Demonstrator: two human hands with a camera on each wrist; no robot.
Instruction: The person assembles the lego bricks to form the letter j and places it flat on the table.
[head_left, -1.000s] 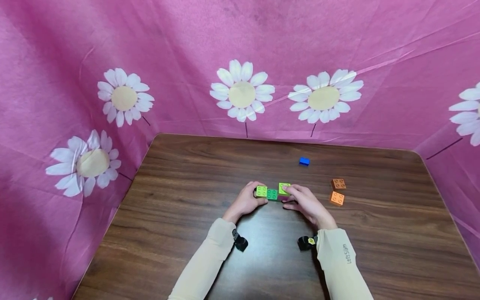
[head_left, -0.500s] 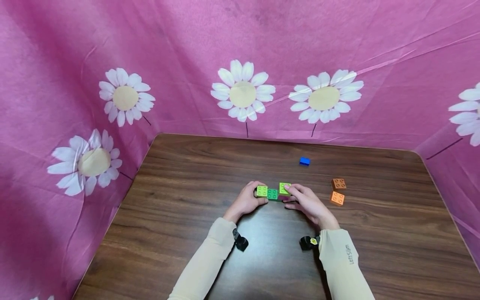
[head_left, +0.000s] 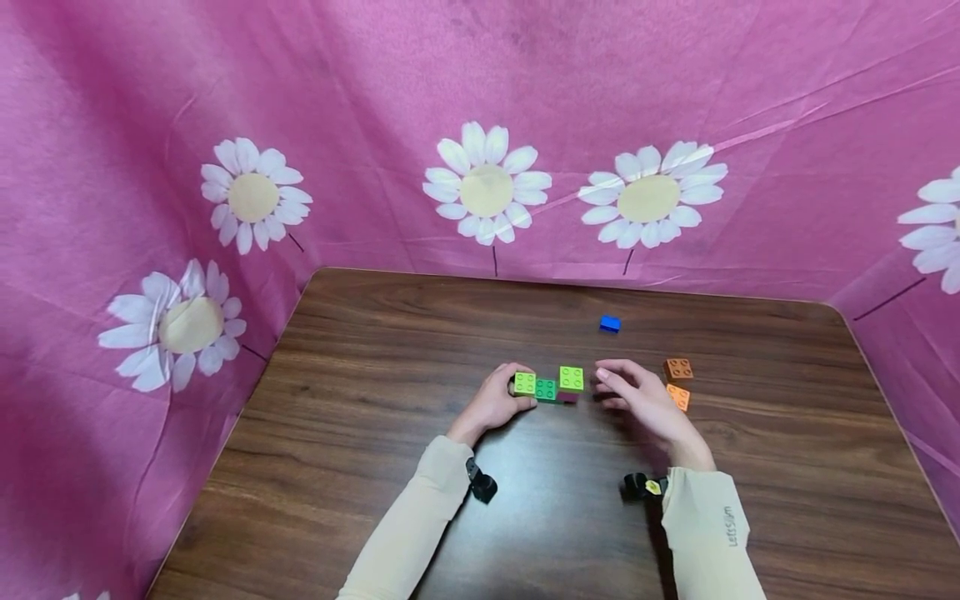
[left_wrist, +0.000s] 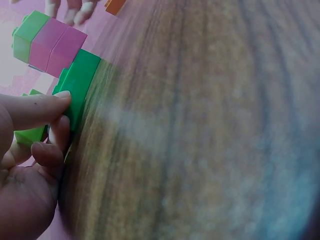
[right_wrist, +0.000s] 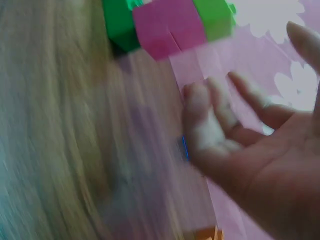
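Observation:
My left hand [head_left: 495, 400] grips the left end of a small built row of toy bricks on the table. A dark green brick [head_left: 545, 389] forms its base. One lime green brick [head_left: 524, 383] sits on the left, beside my left fingers. At the right end stand two pink bricks [left_wrist: 57, 42], stacked, with another lime green brick [head_left: 571, 377] on top. My left thumb presses the dark green side in the left wrist view. Just right of the row, my right hand [head_left: 648, 404] hovers with loose fingers, holding nothing and apart from the bricks.
A blue brick [head_left: 610, 324] lies farther back on the wooden table [head_left: 375, 333]. Close to my right hand lie a brown brick [head_left: 678, 368] and an orange brick [head_left: 679, 395], the latter partly covered by the hand. A pink flowered cloth [head_left: 375, 167] hangs behind.
My right hand has let go of the lime green brick at the row's right end and moved right, towards the orange and brown bricks. My left hand stays in place.

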